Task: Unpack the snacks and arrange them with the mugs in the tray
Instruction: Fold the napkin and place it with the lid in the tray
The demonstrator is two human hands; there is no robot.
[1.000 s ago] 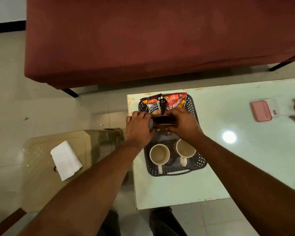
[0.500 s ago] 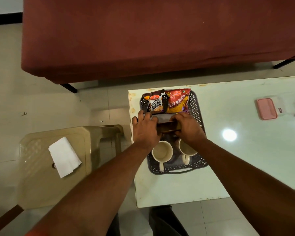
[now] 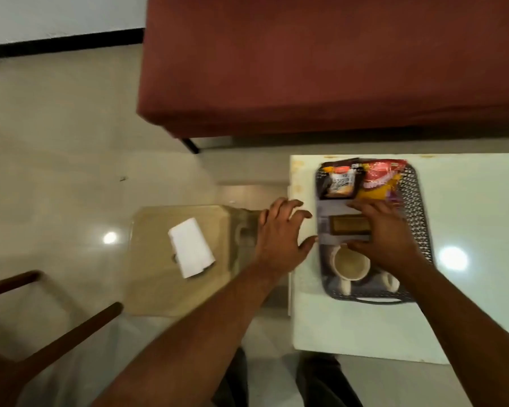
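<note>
The tray lies on the bench. In the tray: snack packets at the far end, biscuit packet in the middle, mugs nearest. Left of the tray, a napkin lies on a stool.

Packets, biscuit pack, mugs across tray.

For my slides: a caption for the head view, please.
Right hand holds biscuit packet in tray between snacks and mugs; left hand open.
</note>
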